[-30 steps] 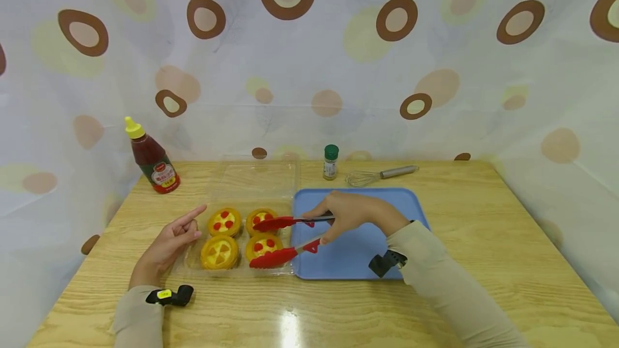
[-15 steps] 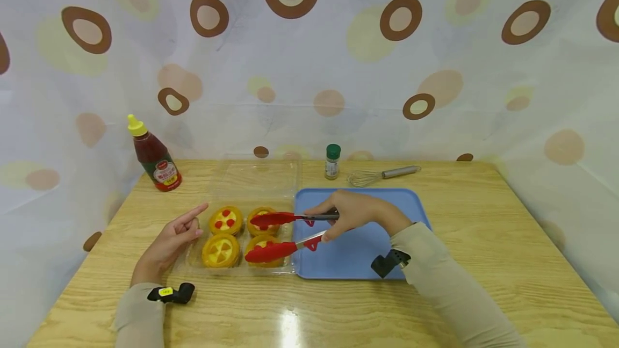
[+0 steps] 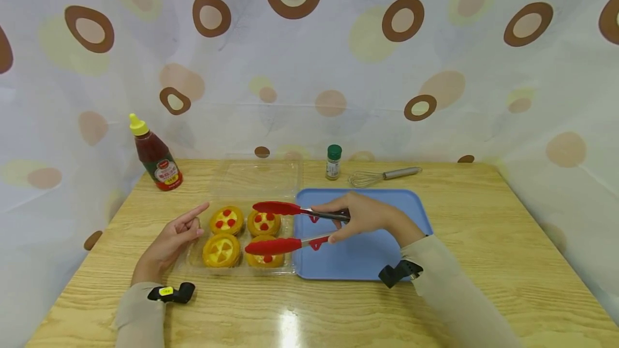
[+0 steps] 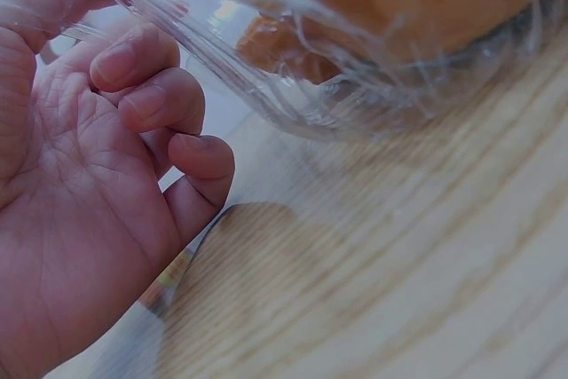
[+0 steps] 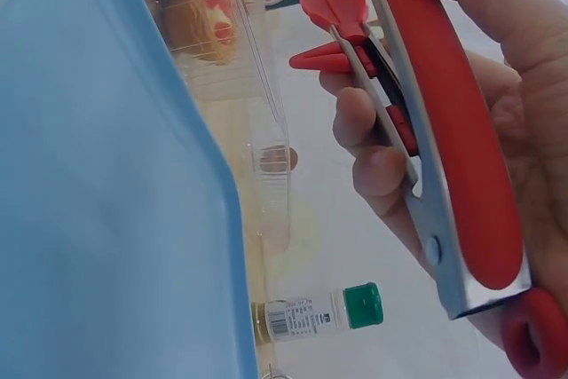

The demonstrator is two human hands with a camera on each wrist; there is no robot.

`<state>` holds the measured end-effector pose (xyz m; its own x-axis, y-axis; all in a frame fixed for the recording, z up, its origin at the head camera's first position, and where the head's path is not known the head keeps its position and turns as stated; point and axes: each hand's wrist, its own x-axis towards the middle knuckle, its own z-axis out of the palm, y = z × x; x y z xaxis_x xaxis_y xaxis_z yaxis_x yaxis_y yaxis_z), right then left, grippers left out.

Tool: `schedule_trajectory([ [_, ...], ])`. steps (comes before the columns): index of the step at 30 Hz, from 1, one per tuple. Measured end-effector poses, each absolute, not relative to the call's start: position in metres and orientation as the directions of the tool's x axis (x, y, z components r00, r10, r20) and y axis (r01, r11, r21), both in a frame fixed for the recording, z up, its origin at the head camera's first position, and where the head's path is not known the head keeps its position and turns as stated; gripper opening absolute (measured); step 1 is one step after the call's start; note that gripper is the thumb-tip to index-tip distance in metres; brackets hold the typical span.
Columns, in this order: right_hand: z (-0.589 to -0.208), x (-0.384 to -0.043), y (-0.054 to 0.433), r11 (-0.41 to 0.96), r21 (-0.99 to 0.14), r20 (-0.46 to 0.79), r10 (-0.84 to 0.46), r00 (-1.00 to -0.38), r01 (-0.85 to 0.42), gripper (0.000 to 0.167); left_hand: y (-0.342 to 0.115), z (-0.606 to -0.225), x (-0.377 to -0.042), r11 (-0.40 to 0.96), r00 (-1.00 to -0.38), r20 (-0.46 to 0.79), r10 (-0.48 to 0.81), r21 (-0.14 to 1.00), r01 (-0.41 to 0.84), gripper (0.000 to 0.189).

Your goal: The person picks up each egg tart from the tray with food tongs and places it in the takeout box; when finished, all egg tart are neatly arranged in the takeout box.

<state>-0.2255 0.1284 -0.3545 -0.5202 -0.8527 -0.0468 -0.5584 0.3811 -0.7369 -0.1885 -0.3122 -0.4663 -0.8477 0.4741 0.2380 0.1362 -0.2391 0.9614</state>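
Note:
Several egg tarts (image 3: 221, 251), most topped with red pieces, sit in a clear plastic container (image 3: 293, 254). My right hand (image 3: 365, 216) holds red-tipped metal tongs (image 3: 275, 246) over the two right-hand tarts. The tong arms are spread, with nothing between them. At the container's left rim my left hand (image 3: 170, 240) pinches the edge, thumb over it and index finger straight. The left wrist view shows its other fingers curled, and the thumb behind the plastic wall. In the right wrist view, the fingers wrap the tongs' red handle (image 5: 457, 148).
A blue tray (image 3: 367, 251) lies right of the container, under the right hand. The container's clear lid (image 3: 256, 176) stands open behind. Further back are a sauce bottle (image 3: 157, 160), a green-capped shaker (image 3: 333, 162) and a whisk (image 3: 387, 174).
My right hand has raised the tongs off the right-hand tarts and shifted slightly right, uncovering more of them. The left hand stays at the container's rim.

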Motion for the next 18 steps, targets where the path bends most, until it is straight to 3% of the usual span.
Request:
schedule_trajectory([
  [18, -0.362, -0.202, 0.176, 0.334, -0.789, 0.043, -0.807, -0.588, -0.516, 0.073, -0.312, -0.467, -0.188, -0.207, -0.864, 0.227, 0.450, 0.967, 0.146, 0.054],
])
